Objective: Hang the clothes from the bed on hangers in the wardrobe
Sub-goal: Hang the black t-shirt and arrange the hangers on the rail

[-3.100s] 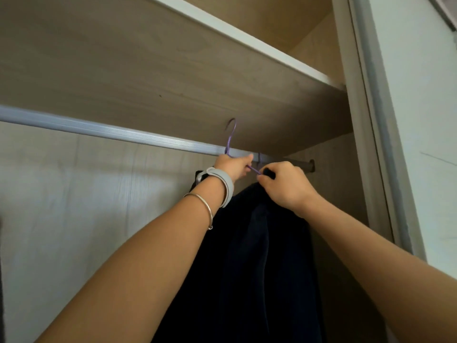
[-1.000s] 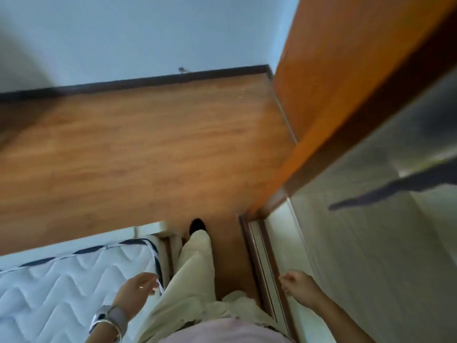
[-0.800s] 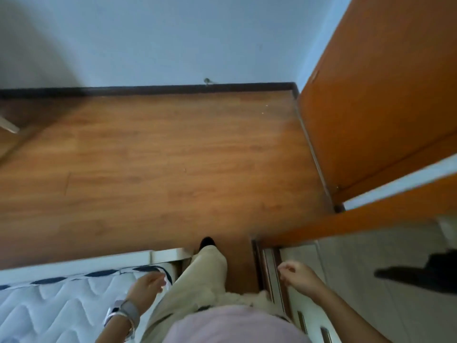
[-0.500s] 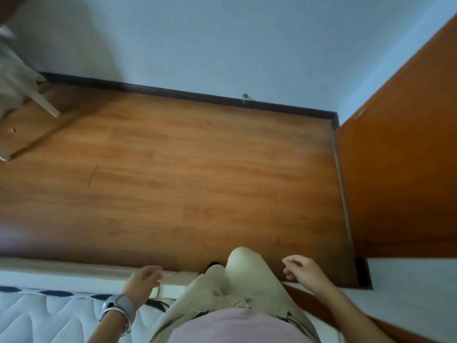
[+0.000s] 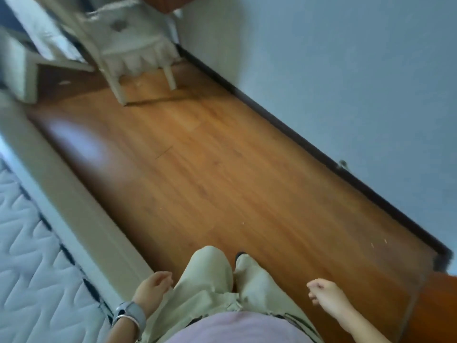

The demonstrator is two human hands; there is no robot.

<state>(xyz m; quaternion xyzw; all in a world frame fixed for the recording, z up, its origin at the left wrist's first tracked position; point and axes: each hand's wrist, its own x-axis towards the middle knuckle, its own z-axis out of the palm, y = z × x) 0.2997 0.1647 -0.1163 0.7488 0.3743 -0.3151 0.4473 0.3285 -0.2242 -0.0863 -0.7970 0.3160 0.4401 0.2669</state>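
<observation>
The head view, the only one, is tilted and blurred by motion. It looks down along a strip of wooden floor (image 5: 222,184) that runs between the bed (image 5: 32,256) along the left edge and a pale blue wall (image 5: 346,82) with a dark skirting board (image 5: 296,137) on the right. The bed shows only its quilted white mattress and pale frame edge; no clothes lie on the part in view, so where the remaining clothes are I cannot tell. The wardrobe cannot be made out with certainty either; an orange-brown panel (image 5: 435,310) at the lower right corner may be a door.

The left hand (image 5: 153,288), with a grey watch and a bangle at the wrist, hangs just beside the bed's frame edge, fingers loosely curled and holding nothing. The right hand (image 5: 324,293) hangs over the floor, well apart from the bed, also loosely curled and empty. Beige trousers (image 5: 210,276) and a dark shoe tip sit between them. At the far end of the floor stands a white chair (image 5: 138,53) with a frilled seat cover.

Judging from the empty hands beside the bed, the step in hand is going for a garment. The next move calls for turning towards the mattress, finding a piece of clothing there, and gripping it with one or both hands.
</observation>
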